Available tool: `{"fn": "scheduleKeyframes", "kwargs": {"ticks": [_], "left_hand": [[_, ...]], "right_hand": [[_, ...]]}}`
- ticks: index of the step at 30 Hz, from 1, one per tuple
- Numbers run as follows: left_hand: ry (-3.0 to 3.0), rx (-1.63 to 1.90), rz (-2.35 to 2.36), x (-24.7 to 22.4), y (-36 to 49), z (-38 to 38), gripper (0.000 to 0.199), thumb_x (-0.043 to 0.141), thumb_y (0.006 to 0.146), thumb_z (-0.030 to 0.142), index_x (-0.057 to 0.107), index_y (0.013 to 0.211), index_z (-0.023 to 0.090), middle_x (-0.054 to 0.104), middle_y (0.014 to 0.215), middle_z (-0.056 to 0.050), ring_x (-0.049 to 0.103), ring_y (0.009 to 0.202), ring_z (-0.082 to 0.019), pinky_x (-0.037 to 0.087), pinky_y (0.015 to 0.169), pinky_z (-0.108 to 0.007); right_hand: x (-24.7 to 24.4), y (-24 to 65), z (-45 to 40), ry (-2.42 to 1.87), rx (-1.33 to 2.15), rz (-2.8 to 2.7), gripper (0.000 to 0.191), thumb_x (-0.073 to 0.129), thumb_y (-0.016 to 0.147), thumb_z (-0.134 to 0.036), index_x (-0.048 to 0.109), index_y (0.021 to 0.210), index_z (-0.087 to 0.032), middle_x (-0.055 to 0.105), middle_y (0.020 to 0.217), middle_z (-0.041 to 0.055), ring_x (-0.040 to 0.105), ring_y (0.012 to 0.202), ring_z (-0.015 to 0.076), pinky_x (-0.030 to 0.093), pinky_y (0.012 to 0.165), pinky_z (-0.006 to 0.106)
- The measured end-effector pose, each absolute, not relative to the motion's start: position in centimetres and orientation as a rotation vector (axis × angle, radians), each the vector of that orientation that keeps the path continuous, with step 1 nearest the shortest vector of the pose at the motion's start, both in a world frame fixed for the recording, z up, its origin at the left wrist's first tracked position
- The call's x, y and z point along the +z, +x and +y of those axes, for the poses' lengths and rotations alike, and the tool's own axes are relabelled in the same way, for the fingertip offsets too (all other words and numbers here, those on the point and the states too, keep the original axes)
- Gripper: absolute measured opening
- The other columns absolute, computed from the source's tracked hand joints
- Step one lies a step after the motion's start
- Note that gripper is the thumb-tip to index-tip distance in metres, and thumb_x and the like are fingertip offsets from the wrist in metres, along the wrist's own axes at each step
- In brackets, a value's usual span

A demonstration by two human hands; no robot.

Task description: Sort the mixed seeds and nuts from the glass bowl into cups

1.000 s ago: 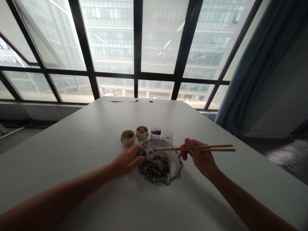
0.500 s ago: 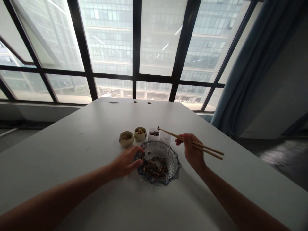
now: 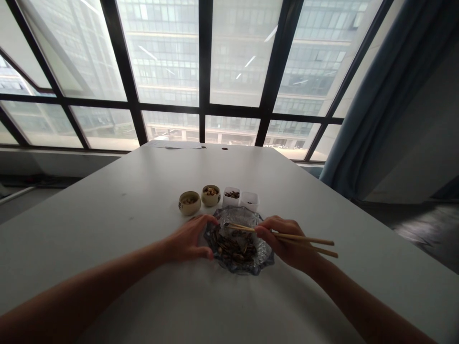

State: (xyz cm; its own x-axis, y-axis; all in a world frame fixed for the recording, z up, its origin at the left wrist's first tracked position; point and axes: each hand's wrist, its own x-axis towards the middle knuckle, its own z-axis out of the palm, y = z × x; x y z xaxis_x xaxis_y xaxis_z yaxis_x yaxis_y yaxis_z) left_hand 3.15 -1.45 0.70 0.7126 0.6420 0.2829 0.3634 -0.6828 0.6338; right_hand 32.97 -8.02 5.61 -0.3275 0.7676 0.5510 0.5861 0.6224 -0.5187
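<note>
My left hand [image 3: 187,241] holds the left side of a scalloped glass bowl [image 3: 266,252], fingers at its far rim and thumb at its near edge. Dark brown, seed-like pieces [image 3: 238,253] lie in the bowl. In my right hand [image 3: 289,253] is a pair of wooden chopsticks [image 3: 308,239], held over the bowl's right rim. Their tips are close together above the bowl's inside, with a small dark piece at them; whether it is pinched I cannot tell. Just behind the bowl stand a white cup of dark pieces [image 3: 231,200] and another white cup [image 3: 250,200] with a little dark matter.
Two beige pots stand left of the white cups: a left pot [image 3: 189,204] with brownish contents and a right pot [image 3: 211,197] with lighter chunks. Papers [image 3: 175,144] lie at the far end of the white table [image 3: 107,205]. Windows and a blue curtain [image 3: 353,143] are beyond.
My right hand has brought the chopsticks down and toward me, from above the white cups to over the glass bowl. My left hand stays at the bowl's rim.
</note>
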Motion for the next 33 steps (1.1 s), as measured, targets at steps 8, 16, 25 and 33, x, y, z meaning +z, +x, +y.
{"fn": "scheduleKeyframes", "kwargs": {"ticks": [8,16,25,33], "left_hand": [[2.396,0.645,0.779,1.1,3.3,-1.7,0.092,0.049,0.073,0.092,0.048,0.127,0.018,0.061,0.124,-0.016,0.060,0.109,-0.035,0.048,0.099,-0.048],[2.399,0.659,0.764,1.1,3.3,-1.7,0.092,0.048,0.073,0.092,0.049,0.127,0.017,0.061,0.125,-0.017,0.060,0.110,-0.036,0.048,0.099,-0.049],[2.407,0.671,0.756,1.0,3.2,-1.6,0.089,0.050,0.075,0.090,0.050,0.127,0.018,0.061,0.125,-0.017,0.060,0.110,-0.035,0.048,0.100,-0.049],[2.409,0.666,0.758,1.0,3.2,-1.6,0.089,0.050,0.075,0.090,0.050,0.128,0.018,0.062,0.124,-0.016,0.060,0.111,-0.035,0.048,0.100,-0.049]], "right_hand": [[5.4,32.5,-8.2,-0.998,0.229,-2.066,0.048,0.048,0.103,-0.048,0.064,0.068,-0.019,0.061,0.059,0.0024,0.056,0.053,0.0121,0.044,0.053,0.023],[5.4,32.4,-8.1,-0.988,0.112,-2.019,0.046,0.048,0.103,-0.046,0.064,0.069,-0.020,0.063,0.058,0.0022,0.058,0.054,0.0131,0.045,0.054,0.024],[5.1,32.6,-8.1,-0.971,0.193,-2.062,0.045,0.048,0.104,-0.043,0.064,0.070,-0.019,0.063,0.060,0.0026,0.058,0.052,0.0120,0.045,0.052,0.023],[5.2,33.4,-7.8,-1.014,0.187,-1.960,0.042,0.050,0.103,-0.038,0.065,0.068,-0.019,0.066,0.056,0.0023,0.060,0.048,0.0121,0.044,0.049,0.022]]}}
